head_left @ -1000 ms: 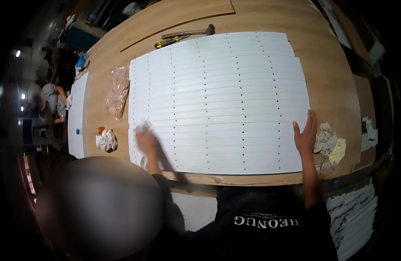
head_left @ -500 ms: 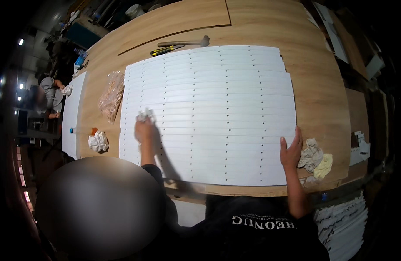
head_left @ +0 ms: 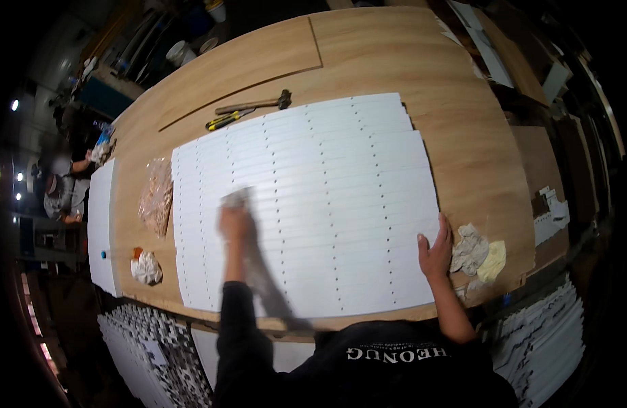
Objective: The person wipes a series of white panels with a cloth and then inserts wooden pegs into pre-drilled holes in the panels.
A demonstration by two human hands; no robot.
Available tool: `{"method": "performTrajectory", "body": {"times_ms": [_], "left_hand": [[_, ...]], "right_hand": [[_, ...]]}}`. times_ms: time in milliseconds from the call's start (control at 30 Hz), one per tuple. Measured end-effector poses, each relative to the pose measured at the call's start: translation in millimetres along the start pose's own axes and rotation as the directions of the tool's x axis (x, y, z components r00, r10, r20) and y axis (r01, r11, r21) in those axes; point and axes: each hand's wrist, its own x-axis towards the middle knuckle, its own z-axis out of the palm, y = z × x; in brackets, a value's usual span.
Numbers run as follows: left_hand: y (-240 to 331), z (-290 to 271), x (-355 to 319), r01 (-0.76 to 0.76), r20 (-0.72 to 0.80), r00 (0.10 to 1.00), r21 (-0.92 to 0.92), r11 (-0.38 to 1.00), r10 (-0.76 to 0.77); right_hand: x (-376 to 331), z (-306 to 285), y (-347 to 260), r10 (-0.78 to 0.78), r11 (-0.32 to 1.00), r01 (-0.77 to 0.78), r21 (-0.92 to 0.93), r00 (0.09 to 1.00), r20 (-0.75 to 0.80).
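Observation:
White strips (head_left: 303,224) with rows of small dark holes lie edge to edge, forming one broad sheet on a wooden worktable. My left hand (head_left: 235,221) is closed around a crumpled whitish rag (head_left: 237,198), held on the left half of the strips and blurred by motion. At the sheet's right edge, my right hand (head_left: 436,250) lies with its thumb and fingers apart, touching the border of the strips. Just right of it sit a crumpled white cloth (head_left: 469,250) and a yellow cloth (head_left: 493,262).
Beyond the strips lie a hammer (head_left: 259,105) and a yellow-black cutter (head_left: 225,120). Left are a clear bag of small tan pieces (head_left: 155,199), a balled white cloth (head_left: 146,268) and a white board (head_left: 102,228). Stacked strips (head_left: 150,357) stand below. Another person (head_left: 65,190) works far left.
My left hand has shifted slightly right across the strips with the rag. My right hand stays at the right edge. The whole view has tilted, showing stacked strips at lower left.

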Motion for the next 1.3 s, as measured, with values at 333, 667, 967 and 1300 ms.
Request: {"method": "performTrajectory", "body": {"times_ms": [333,667,967,1300], "left_hand": [[148,107,81,-0.183,0.342,0.915,-0.122,0.975,0.215],[196,85,-113,-0.616,0.057,0.726,-0.39,0.685,0.686],[-54,-65,-104,0.347,0.352,0.935,-0.893,0.286,-0.035],[148,-25,-303,-0.723,0.349,0.278,-0.537,0.434,0.895]], "right_hand": [[3,-4,-14,-0.025,0.999,0.025,0.022,1.0,0.004],[-5,-1,-4,0.038,0.999,-0.038,0.01,0.999,-0.018],[-38,2,-59,-0.045,0.841,0.115,0.529,0.989,-0.144],[-7,-53,-83,0.391,-0.318,-0.204,0.926,0.861,0.324]]}}
